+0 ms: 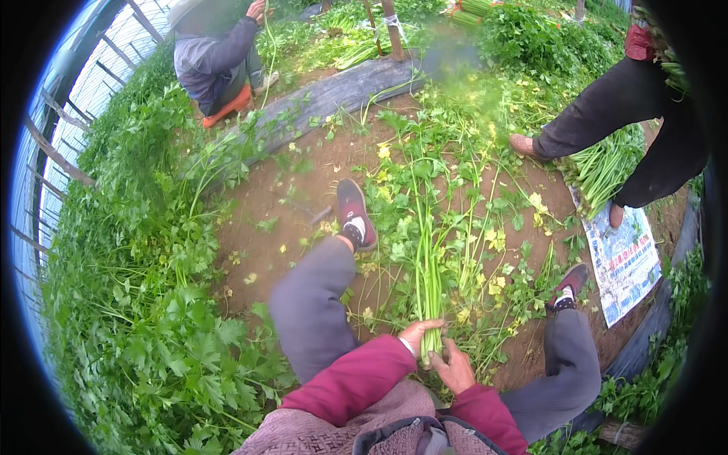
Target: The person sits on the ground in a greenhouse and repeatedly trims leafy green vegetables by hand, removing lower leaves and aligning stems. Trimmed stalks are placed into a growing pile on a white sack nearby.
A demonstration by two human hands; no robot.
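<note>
A bundle of celery stalks (427, 273) lies between my legs, its cut ends towards me and its leaves pointing away over the ground. Around the stalks near their base, my left hand (420, 334) is closed. My right hand (456, 367) is at the cut ends, thumb against them and fingers along the side. Whether it grips the bundle too is hard to tell. Loose celery stems and yellowed leaves (495, 284) are strewn beneath and to the right of the bundle.
A small tool with a handle (321, 215) lies on the soil by my left shoe (355, 213). Standing celery (136, 284) fills the left side. A person (213, 62) sits ahead; another's legs (603, 108) straddle a celery pile (608, 165) on a printed sheet (625, 267). A wooden post (392, 31) stands beyond.
</note>
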